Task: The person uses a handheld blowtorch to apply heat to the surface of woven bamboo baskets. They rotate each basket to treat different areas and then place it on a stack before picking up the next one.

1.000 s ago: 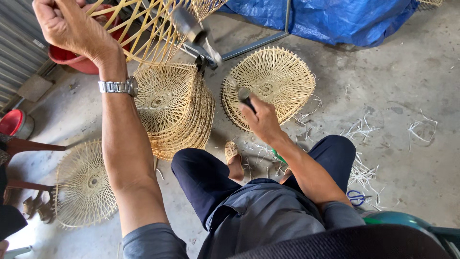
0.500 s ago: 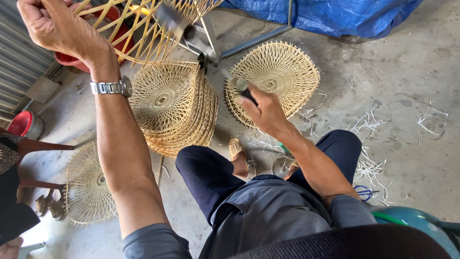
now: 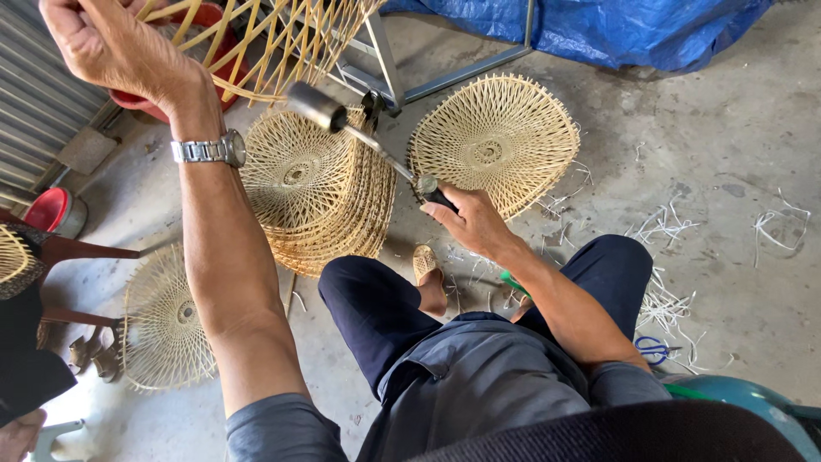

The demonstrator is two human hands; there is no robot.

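Note:
My left hand (image 3: 111,47) is raised at the top left, closed on the rim of an open-weave rattan frame (image 3: 265,38) held up in the air; a metal watch sits on that wrist. My right hand (image 3: 469,221) grips the black handle of a small hammer (image 3: 359,133), whose metal head points up toward the frame. Below on the floor stands a stack of woven rattan discs (image 3: 321,188). Another woven disc (image 3: 496,141) lies to the right of the stack, beyond my right hand.
A single woven disc (image 3: 162,321) lies at the left by a wooden stool leg (image 3: 81,251). A blue tarp (image 3: 616,30), metal frame (image 3: 445,73), red basins (image 3: 51,210), rattan offcuts (image 3: 667,282) and blue-handled scissors (image 3: 654,349) surround me. A teal seat (image 3: 753,402) is at the bottom right.
My right hand has lifted the hammer, its head swinging up and left toward the frame. My left hand keeps holding the frame aloft.

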